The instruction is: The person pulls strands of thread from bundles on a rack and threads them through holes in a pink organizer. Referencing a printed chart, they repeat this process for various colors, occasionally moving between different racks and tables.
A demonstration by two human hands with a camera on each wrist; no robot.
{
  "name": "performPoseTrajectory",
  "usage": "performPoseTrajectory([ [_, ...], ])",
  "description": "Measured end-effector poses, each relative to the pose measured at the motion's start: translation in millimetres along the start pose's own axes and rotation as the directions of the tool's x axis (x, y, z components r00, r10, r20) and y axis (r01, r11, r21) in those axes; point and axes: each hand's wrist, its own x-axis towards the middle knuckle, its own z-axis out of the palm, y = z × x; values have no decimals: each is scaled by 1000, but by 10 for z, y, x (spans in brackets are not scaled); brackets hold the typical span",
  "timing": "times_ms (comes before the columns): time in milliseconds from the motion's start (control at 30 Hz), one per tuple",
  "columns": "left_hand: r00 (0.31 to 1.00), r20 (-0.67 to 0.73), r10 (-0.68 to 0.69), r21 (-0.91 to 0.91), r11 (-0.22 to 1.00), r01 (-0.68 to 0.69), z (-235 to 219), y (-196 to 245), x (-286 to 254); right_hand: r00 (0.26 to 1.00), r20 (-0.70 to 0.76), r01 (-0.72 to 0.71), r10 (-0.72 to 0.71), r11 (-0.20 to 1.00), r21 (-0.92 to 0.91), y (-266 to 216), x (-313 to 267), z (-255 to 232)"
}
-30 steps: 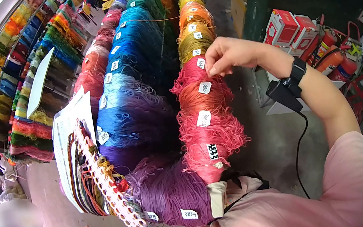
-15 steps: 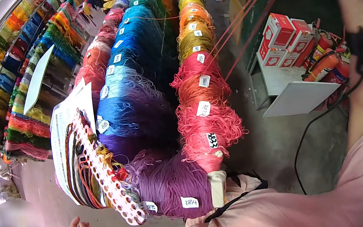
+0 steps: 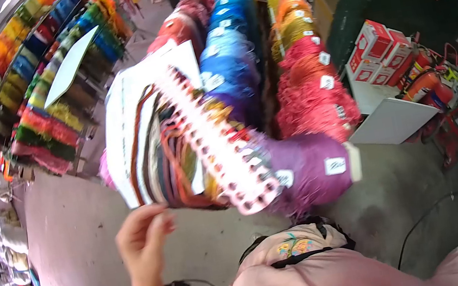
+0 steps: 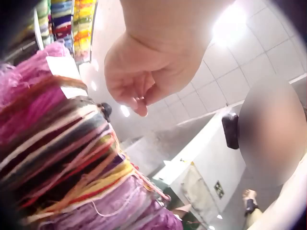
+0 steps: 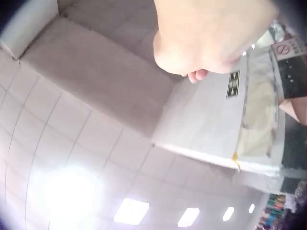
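Observation:
My left hand (image 3: 145, 243) is raised just below the card's lower left edge, fingers bent towards the thumb. In the left wrist view, that hand (image 4: 148, 67) stands apart from the wound threads (image 4: 62, 158), with no thread visible in it. A pink holed strip (image 3: 210, 140) lies across white sheets (image 3: 125, 112), with coloured threads (image 3: 174, 165) looped beside it. Behind are purple skeins (image 3: 307, 169) with white number tags. My right hand (image 5: 201, 48) has curled fingers, mostly hidden behind its back; whether thread is in it cannot be seen. Only its forearm shows at the head view's right edge.
Rows of blue skeins (image 3: 228, 51) and red skeins (image 3: 312, 94) run away from me. Boxes (image 3: 371, 47), fire extinguishers (image 3: 421, 86) and a white board (image 3: 393, 120) stand at right. Racks of coloured threads (image 3: 43, 130) stand at left.
My right hand, which drew red strands up and right from the skeins, has left the head view. My left hand has risen towards the threads. The view has shifted, bringing the skeins further right.

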Motion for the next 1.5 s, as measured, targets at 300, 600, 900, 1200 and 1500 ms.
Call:
performPoseTrajectory([
  [300,923,377,-77,-331,919,212,369,-217,-19,455,826,-321,333,927,-196,362,-3045,3440],
  [600,876,430,-220,-459,782,422,899,-289,-17,212,923,-204,320,938,-279,751,-3403,4344],
  [900,954,233,-186,-482,830,280,653,-128,310,345,911,-149,228,971,-186,846,-3752,4160],
  [1200,934,280,-223,-305,902,307,698,-161,454,24,957,-235,289,932,-276,657,-3464,4153],
  [1500,936,248,-250,-524,778,347,668,-228,460,-253,917,-240,309,898,-369,669,-3397,4310],
])
